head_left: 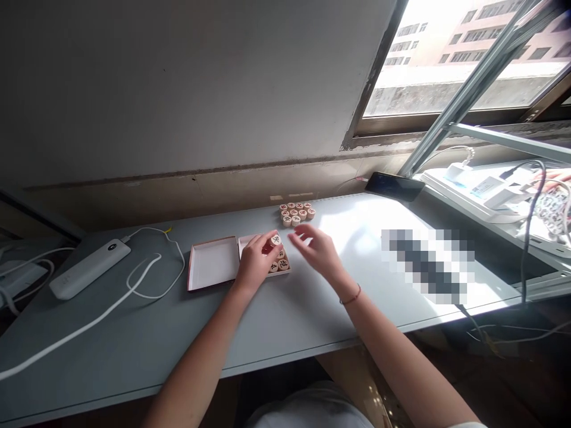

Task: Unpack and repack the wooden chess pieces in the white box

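Over an open box (288,271) my left hand (255,261) pinches a round wooden Chinese chess piece (275,240), its marked face turned up. Several more pieces (284,264) lie in the box's right part, and the hand hides the rest of its inside. To the left sits the white box lid (214,263), lying open side up. My right hand (314,248) hovers just right of the box, fingers apart, with nothing visible in them. Behind it, a cluster of Chinese chess pieces (292,213) stands in rows on the desk.
On the grey desk (285,321) at left lie a white power bank (89,269) and a looping white cable (102,318). A dark phone (395,186) leans at the back right. A blurred-out dark object (426,266) lies at right, near a metal-framed shelf (508,139) with chargers.
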